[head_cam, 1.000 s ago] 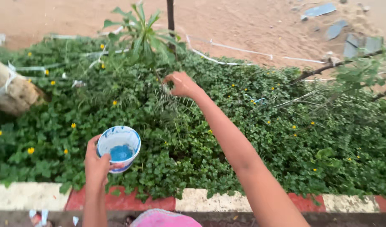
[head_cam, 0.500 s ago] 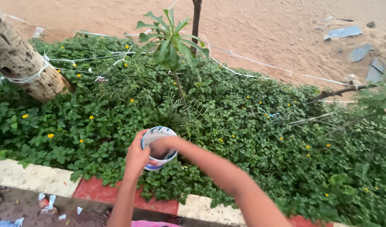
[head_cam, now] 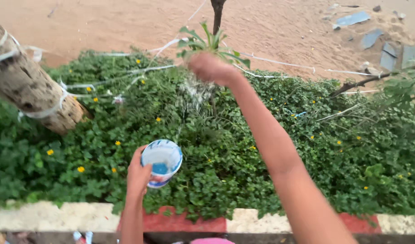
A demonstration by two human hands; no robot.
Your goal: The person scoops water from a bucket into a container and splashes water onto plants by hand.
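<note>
I see a wide bed of green ground cover point(head_cam: 270, 149) with small yellow flowers filling most of the view under both hands. Beyond it lies bare sand point(head_cam: 126, 22). A thick trunk point(head_cam: 27, 86) wrapped in white cord leans in well to the left of my left hand. A red and white curb point(head_cam: 243, 222) runs along the near edge, below both arms.

The bowl point(head_cam: 162, 162) is small and round, white with blue smears on the rim and a pool of blue at the bottom. It tilts a little toward me. My left hand point(head_cam: 138, 174) holds it from its left side, fingers curled around the wall and thumb on the rim.

My right hand point(head_cam: 210, 68) is raised well above and to the right of the bowl, arm stretched out over the greenery. It is blurred; the fingers look bunched together pointing down, but I cannot tell whether they pinch anything. Fine droplets point(head_cam: 194, 92) fall just under it, between that hand and the bowl. A spiky-leaved plant point(head_cam: 207, 43) stands right behind the right hand.
</note>
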